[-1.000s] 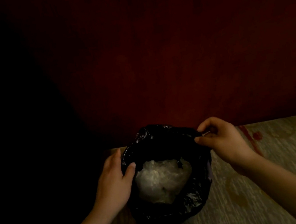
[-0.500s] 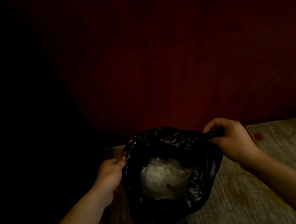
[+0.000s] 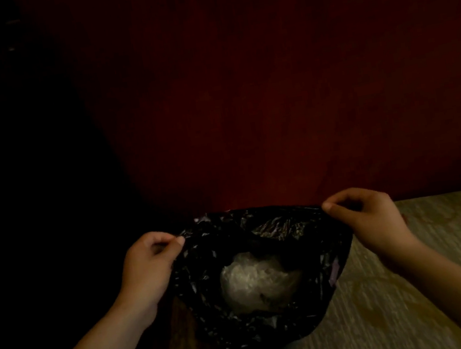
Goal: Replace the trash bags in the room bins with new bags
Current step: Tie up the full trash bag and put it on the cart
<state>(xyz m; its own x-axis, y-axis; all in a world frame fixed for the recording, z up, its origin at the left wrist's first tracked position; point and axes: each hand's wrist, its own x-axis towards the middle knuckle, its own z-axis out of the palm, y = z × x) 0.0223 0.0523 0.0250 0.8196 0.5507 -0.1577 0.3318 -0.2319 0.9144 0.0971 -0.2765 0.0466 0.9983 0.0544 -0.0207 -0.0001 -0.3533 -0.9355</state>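
Observation:
A black trash bag (image 3: 213,303) sits low in the middle of the head view, its mouth pulled wide. Inside it lies a crumpled whitish clear plastic wad (image 3: 256,285). My left hand (image 3: 147,266) pinches the bag's left rim between thumb and fingers. My right hand (image 3: 369,218) pinches the right rim the same way. The bag's top edge is stretched taut between both hands. The bin itself is hidden under the bag; I cannot tell its shape.
A dark red wall or panel (image 3: 270,92) rises right behind the bag. A pale patterned carpet (image 3: 436,277) with red marks covers the floor to the right. The left side of the view is in deep shadow.
Both hands have moved outward and up along the rim, pulling the bag's mouth wider. My left hand went from resting on the inner rim to pinching its edge.

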